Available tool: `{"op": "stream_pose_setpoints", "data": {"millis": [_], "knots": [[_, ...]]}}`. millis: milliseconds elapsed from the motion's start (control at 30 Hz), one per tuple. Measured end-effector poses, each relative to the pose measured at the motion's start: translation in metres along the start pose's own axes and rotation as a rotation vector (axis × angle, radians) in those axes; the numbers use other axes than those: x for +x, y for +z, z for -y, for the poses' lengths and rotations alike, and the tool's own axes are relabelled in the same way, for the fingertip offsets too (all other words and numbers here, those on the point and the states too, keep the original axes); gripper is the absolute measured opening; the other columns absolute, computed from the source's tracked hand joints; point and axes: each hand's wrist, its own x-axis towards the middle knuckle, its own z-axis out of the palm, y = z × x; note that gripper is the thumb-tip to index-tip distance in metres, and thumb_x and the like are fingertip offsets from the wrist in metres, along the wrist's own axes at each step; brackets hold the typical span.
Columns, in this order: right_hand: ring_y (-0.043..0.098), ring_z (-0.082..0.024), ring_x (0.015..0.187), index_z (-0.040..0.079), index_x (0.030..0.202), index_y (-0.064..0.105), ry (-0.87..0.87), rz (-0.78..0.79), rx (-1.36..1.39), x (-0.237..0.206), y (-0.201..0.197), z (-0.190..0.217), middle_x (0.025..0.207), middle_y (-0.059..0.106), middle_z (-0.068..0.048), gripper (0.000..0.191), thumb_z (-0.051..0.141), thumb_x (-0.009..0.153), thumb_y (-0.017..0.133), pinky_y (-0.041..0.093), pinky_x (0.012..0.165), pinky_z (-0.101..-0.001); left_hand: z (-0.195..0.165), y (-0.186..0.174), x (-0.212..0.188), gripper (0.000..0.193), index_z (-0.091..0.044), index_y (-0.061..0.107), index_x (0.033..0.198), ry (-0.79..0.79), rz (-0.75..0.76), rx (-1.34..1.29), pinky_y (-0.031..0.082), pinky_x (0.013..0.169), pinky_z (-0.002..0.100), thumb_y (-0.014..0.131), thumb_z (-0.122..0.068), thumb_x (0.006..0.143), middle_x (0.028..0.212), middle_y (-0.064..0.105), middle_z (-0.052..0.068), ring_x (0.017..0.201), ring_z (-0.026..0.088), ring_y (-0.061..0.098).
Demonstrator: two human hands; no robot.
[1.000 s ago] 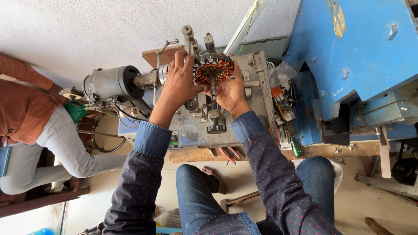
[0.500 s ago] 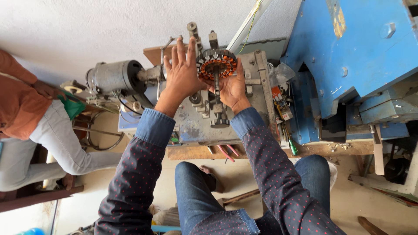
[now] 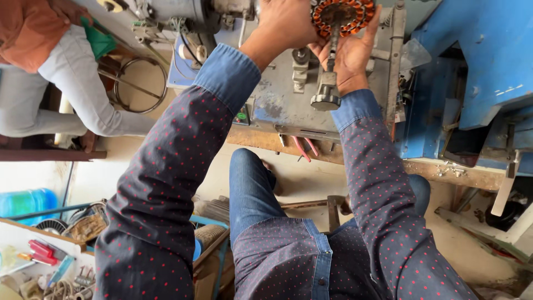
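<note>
While you sat at the winding machine (image 3: 288, 105), both of your hands were up on the stator (image 3: 341, 15), a round core ringed with copper-coloured coils, at the very top of the view. Your left hand (image 3: 286, 25) was pressed against its left side, the fingers cut off by the frame edge, so how they were spread could not be told. Your right hand (image 3: 350, 55) cupped the stator from below and the right, the fingers (image 3: 373, 25) curled narrowly up around its rim, the thumb near the shaft (image 3: 332, 53) that dropped from the centre to a dark knob (image 3: 326, 101).

As a judgement, the winding looked well along: coils showed on every pole in view, though the upper half of the stator lay out of frame. It sat on the shaft and had not yet been lifted clear; whether you were seating or freeing it could not be told. Red-handled pliers (image 3: 304, 149) lay untouched at the table (image 3: 444, 169) edge, just below the machine's grey plate. At left, another person in an orange top (image 3: 33, 30) sat beside a motor (image 3: 177, 11), well apart from your hands.
</note>
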Motion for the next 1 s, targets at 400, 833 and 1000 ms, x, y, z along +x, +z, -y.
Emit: {"op": "stream_pose_setpoints", "data": {"millis": [400, 833, 1000], "knots": [[0.066, -0.042, 0.112, 0.003, 0.148, 0.047, -0.023, 0.049, -0.037, 0.009, -0.02, -0.001, 0.132, 0.064, -0.023, 0.109, 0.086, 0.078, 0.05, 0.055, 0.098, -0.0543, 0.043, -0.035, -0.108, 0.073, 0.002, 0.044, 0.15, 0.122, -0.583, -0.309, 0.045, 0.114, 0.047, 0.084, -0.023, 0.095, 0.147, 0.055, 0.025, 0.135, 0.042, 0.055], [0.058, -0.046, 0.128, -0.006, 0.153, 0.038, -0.018, -0.03, 0.075, 0.007, 0.0, 0.001, 0.14, 0.053, -0.031, 0.121, 0.086, 0.076, 0.058, 0.052, 0.112, -0.0548, 0.028, -0.03, -0.146, 0.063, -0.001, 0.034, 0.151, -0.485, -0.273, -0.657, 0.052, 0.075, 0.038, 0.053, -0.042, 0.107, 0.089, 0.069, 0.017, 0.079, 0.024, 0.066], [0.057, -0.046, 0.13, -0.003, 0.152, 0.038, -0.02, -0.015, 0.084, 0.008, -0.007, 0.0, 0.141, 0.053, -0.03, 0.119, 0.085, 0.074, 0.059, 0.051, 0.114, -0.0555, 0.036, -0.06, -0.123, 0.059, -0.001, 0.036, 0.149, -0.272, -0.395, -0.774, 0.055, 0.084, 0.033, 0.054, -0.042, 0.111, 0.109, 0.069, 0.012, 0.096, 0.017, 0.066]]}}
